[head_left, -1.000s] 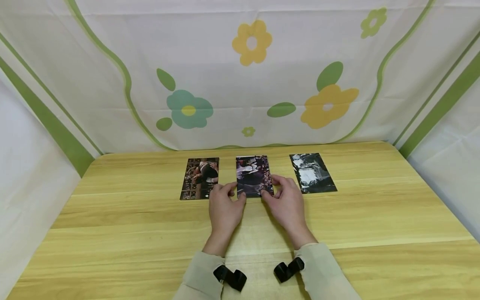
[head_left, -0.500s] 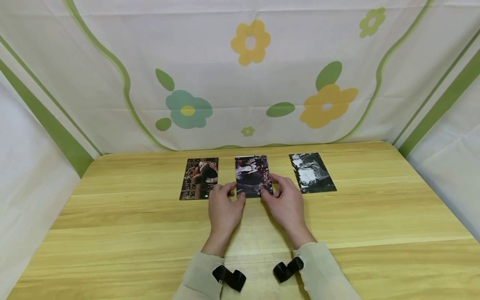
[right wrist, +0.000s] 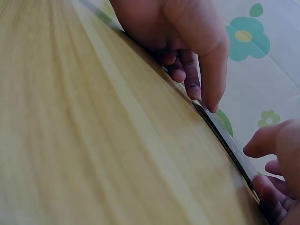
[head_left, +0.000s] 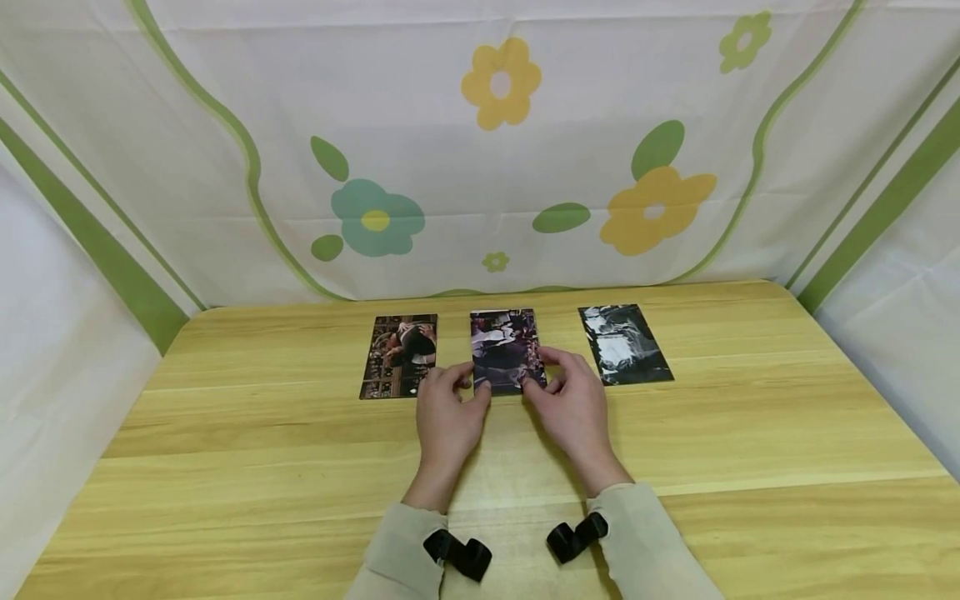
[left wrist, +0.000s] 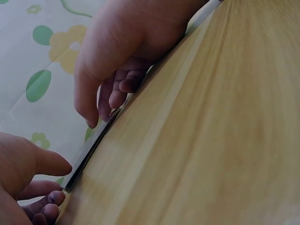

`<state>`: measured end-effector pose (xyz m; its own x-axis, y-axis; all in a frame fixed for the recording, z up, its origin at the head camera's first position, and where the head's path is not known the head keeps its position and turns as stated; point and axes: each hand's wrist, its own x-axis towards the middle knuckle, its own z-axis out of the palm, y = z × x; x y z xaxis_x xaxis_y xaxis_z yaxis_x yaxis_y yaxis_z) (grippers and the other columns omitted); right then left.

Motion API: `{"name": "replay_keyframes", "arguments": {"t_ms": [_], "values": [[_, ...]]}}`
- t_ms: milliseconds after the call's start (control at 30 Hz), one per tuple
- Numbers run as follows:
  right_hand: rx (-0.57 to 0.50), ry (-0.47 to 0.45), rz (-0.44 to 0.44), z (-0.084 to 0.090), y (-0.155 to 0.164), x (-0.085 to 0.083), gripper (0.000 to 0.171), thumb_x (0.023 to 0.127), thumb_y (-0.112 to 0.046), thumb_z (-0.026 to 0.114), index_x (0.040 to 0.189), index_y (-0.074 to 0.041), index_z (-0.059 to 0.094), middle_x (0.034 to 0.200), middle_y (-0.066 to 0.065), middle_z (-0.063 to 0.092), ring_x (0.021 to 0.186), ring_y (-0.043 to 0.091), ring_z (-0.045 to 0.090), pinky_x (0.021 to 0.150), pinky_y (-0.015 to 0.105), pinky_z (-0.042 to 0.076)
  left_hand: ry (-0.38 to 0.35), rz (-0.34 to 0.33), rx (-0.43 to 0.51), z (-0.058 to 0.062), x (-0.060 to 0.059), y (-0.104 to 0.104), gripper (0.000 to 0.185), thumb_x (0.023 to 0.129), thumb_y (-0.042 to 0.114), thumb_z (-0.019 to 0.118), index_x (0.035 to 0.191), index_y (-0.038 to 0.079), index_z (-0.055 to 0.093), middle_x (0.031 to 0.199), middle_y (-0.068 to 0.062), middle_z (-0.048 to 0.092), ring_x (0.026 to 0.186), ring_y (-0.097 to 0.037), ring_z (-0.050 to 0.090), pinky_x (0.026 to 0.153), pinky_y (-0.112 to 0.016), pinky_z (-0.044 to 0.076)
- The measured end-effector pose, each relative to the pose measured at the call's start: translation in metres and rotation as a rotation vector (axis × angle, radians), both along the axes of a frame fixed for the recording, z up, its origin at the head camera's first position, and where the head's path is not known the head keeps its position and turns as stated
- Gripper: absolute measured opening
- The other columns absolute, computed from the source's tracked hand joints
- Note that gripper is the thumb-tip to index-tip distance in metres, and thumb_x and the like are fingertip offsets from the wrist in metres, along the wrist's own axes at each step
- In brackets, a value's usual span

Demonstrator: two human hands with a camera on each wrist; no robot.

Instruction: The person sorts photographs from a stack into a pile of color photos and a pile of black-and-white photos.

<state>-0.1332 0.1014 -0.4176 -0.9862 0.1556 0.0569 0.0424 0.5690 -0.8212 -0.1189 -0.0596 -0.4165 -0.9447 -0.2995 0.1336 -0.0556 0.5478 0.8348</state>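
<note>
Wooden table (head_left: 225, 467): both hands (head_left: 510, 408) still pinch middle photo (head_left: 504, 350), unmoved.

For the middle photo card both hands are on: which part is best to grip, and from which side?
Probably the middle card is best taken at its near corners, coming from the near edge. It lies flat on the table, so fingertips likely have to get under a thin edge. The left hand and right hand already touch those corners. The left card and right card flank its sides.

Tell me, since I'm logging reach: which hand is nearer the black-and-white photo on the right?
Right. The right hand sits just left of the black-and-white photo; the left hand is beyond the middle photo.
</note>
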Motion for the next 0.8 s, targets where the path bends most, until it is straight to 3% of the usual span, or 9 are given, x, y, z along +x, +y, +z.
{"name": "replay_keyframes", "arguments": {"t_ms": [433, 800], "values": [[-0.027, 0.024, -0.004, 0.0008, 0.0007, 0.0008, 0.054, 0.088, -0.017, 0.086, 0.139, -0.014, 0.07, 0.127, 0.006, 0.069, 0.076, 0.016, 0.058, 0.066, 0.026, 0.046, 0.01, 0.022, 0.011, 0.0007, -0.0002, -0.0001, 0.033, 0.089, 0.011, 0.084, 0.12, 0.002, 0.08, 0.101, -0.01, 0.072, 0.079, -0.018, 0.05, 0.072, -0.03, 0.038], [-0.017, 0.001, 0.004, 0.0, 0.0008, 0.0007, 0.054, 0.087, -0.021, 0.086, 0.138, -0.016, 0.07, 0.124, 0.011, 0.07, 0.112, 0.028, 0.062, 0.095, 0.043, 0.048, 0.015, 0.018, 0.041, 0.0001, 0.0012, -0.001, 0.035, 0.091, 0.009, 0.082, 0.124, 0.002, 0.077, 0.103, -0.011, 0.072, 0.078, -0.017, 0.05, 0.074, -0.03, 0.039]]}}
